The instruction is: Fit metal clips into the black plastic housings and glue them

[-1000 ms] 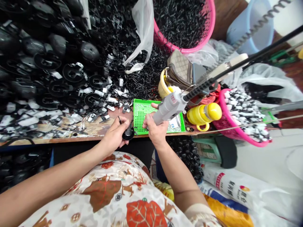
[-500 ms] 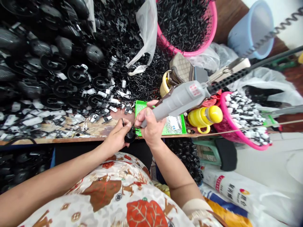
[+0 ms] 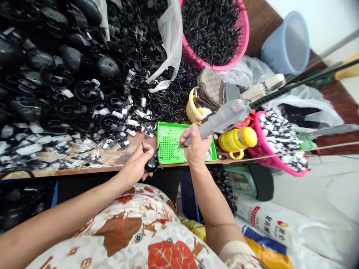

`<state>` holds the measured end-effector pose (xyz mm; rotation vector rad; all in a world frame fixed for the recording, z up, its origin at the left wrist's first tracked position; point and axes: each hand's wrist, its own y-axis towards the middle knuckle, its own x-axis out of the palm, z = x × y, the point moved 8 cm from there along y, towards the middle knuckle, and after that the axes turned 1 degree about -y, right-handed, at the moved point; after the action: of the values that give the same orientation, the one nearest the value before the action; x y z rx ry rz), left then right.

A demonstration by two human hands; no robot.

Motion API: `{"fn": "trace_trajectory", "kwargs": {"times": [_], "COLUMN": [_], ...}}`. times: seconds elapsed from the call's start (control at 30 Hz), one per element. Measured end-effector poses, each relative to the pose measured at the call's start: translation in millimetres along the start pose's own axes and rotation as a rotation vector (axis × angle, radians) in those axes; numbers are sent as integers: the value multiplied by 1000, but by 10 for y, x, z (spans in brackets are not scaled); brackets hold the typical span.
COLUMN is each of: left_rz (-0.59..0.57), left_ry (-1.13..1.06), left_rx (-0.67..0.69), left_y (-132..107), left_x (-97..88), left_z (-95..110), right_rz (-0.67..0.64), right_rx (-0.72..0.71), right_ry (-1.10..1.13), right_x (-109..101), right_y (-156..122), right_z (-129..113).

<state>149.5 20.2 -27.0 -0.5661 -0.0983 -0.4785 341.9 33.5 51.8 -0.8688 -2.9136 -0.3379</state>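
Note:
My left hand is closed round a round black plastic part at the bench's front edge. A thin black piece sticks up between thumb and fingers. My right hand grips a grey electric screwdriver, its tip pointing left over a green perforated tray. Small metal screws lie at the back and right of this tray. The screwdriver's tip is apart from the black part; whether it carries a screw is too small to tell.
Black shells and white-and-black pieces are heaped at left. Behind are a pink basket of black parts and a blue bucket. A yellow bottle and another pink basket stand at right. The screwdriver's cord runs off right.
My right hand has drawn the screwdriver away from the black part, rightward over the green tray. My left hand still holds the part, slightly farther left in view.

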Motion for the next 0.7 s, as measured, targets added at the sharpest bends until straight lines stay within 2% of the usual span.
{"fn": "trace_trajectory", "kwargs": {"times": [0.07,0.17,0.3,0.47,0.7], "left_rz": [5,-24,-76,-83,-71], "left_ry": [-7,-36,-21,119,167], "left_rx": [-4,-6,-3,16,30], "left_y": [4,-2,-25,-11,13], "left_x": [-2,-6,-17,-28,-27], "left_z": [-2,-13,-27,-46,-63], "right_rz": [21,10,14,-5,10], "right_rx": [6,6,-19,-3,-20], "right_ry": [-45,-84,-85,-115,-110], "right_x": [-69,-61,-18,10,19], "right_y": [17,-5,-23,-16,-34], "right_z": [112,212,193,206,222]}}
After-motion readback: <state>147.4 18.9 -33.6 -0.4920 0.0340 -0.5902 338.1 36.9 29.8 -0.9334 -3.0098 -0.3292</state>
